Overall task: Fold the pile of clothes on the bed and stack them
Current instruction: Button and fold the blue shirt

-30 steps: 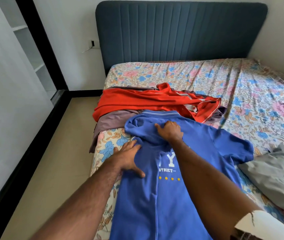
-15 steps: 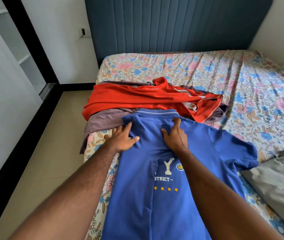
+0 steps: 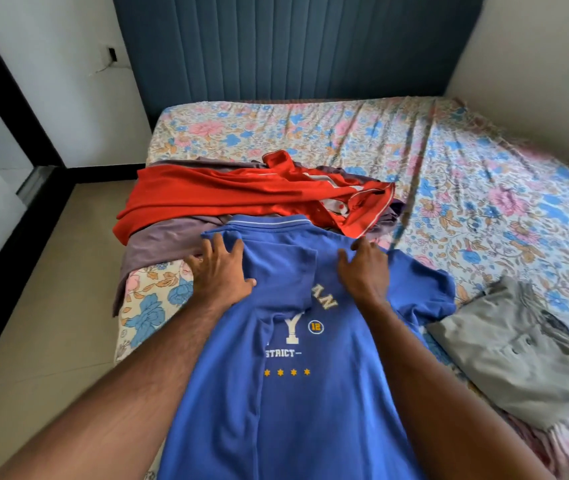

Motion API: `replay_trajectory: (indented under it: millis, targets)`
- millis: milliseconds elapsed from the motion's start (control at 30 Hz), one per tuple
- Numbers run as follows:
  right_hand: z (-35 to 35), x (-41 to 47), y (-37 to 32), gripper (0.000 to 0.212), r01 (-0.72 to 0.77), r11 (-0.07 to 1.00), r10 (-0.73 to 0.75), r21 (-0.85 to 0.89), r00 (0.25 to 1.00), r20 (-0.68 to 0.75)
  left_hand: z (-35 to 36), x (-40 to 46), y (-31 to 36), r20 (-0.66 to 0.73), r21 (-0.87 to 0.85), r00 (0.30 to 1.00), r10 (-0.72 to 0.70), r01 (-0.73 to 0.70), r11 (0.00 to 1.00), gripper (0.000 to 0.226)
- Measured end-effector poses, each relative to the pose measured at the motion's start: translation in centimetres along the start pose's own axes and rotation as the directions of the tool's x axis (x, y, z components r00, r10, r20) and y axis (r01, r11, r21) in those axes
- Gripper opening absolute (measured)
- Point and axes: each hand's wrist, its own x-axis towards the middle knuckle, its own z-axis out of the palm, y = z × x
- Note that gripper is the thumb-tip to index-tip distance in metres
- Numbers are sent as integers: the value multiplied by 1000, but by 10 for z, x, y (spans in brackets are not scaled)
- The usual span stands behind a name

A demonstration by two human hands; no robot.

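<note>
A bright blue cotton polo shirt lies flat on the near part of the bed, with its collar pointing away toward the headboard. It has white letters, a small round yellow badge with "12", and four yellow stars in a row. Its left side is folded in over the middle, so the sleeve covers part of the letters. The other short sleeve sticks out to the right.

Two hands press on the shirt near the collar. The left hand lies flat with its fingers spread on the folded edge — it grips nothing. The right hand rests on the right shoulder of the shirt with its fingers a little bent; I cannot tell if it pinches the cloth.

There are four pieces of clothing in view. Past the collar lies one crumpled red shirt with white trim, on top of one dull purple-grey cloth — the blue collar touches them. To the right, just beside the blue sleeve, lies one rumpled grey button shirt.

The flowery pink and blue bed sheet covers the bed. Behind it stands a dark blue padded headboard. A beige tiled floor is on the left.
</note>
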Motion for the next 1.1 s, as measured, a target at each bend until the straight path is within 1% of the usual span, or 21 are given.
replay_trajectory:
  millis: [67,133,200,233,300,333,400,467,500,567,633,667,733,800,867,900,933,967,1000,1033,1100]
  targets:
    - [-30,4,30,34,-138,990,138,6,986,-92,0,-7,18,-23,-29,997,73,-73,997,82]
    - [-56,7,66,37,-264,964,267,38,952,-148,1,-14,38,-25,-64,990,135,-137,989,75]
    - [-76,7,95,45,-343,939,334,-30,928,-164,3,-19,54,-2,-67,979,203,-203,977,71]
    - [-84,6,107,50,-381,919,365,-104,920,-144,3,-22,63,7,-66,972,237,-236,970,68]
    - [-95,3,121,54,-424,874,431,-236,902,-24,2,-26,76,21,-74,961,275,-273,959,63]
    - [-99,1,123,54,-412,864,442,-288,896,43,2,-27,80,26,-84,960,278,-275,958,61]
    - [-102,4,127,50,-373,875,433,-309,888,156,0,-30,91,34,-107,959,282,-277,955,60]
    - [-103,8,127,50,-343,911,394,-231,888,235,-3,-35,100,52,-122,954,294,-287,950,60]
    - [-102,10,126,49,-318,932,353,-171,902,247,-4,-37,102,67,-132,952,298,-287,949,60]
    - [-103,9,121,38,-240,969,245,-52,950,192,-5,-40,106,95,-200,951,294,-271,942,60]
    - [-103,5,115,35,-150,988,145,46,986,84,-5,-40,103,130,-331,947,293,-237,913,60]
    - [-104,1,110,33,-112,992,109,53,993,41,-4,-39,101,141,-416,944,300,-219,883,59]
    - [-105,-4,102,30,-49,999,49,-7,998,-32,-5,-39,94,127,-586,953,276,-153,796,54]
    - [-109,-8,85,28,-2,996,-7,-92,996,-93,-5,-40,87,104,-708,971,215,-80,701,44]
    - [-115,-13,60,23,69,986,-92,-152,985,-147,-4,-39,81,106,-816,981,162,-7,578,34]
    - [-115,-15,43,21,108,979,-136,-173,978,-157,-5,-39,77,135,-871,982,135,52,488,29]
    - [-114,-18,26,20,143,970,-174,-197,973,-154,-10,-41,75,191,-921,975,117,137,364,25]
    - [-108,-21,8,22,180,959,-212,-219,968,-134,-13,-42,73,264,-949,959,108,238,206,24]
    - [-102,-24,-12,27,219,945,-251,-242,962,-110,-16,-44,71,333,-943,937,108,328,63,27]
    - [-94,-30,-32,35,256,930,-286,-265,955,-79,-19,-45,68,390,-917,915,108,396,-42,34]
    - [-71,-43,-72,50,326,897,-342,-297,940,-3,-21,-45,60,462,-870,880,107,473,-137,49]
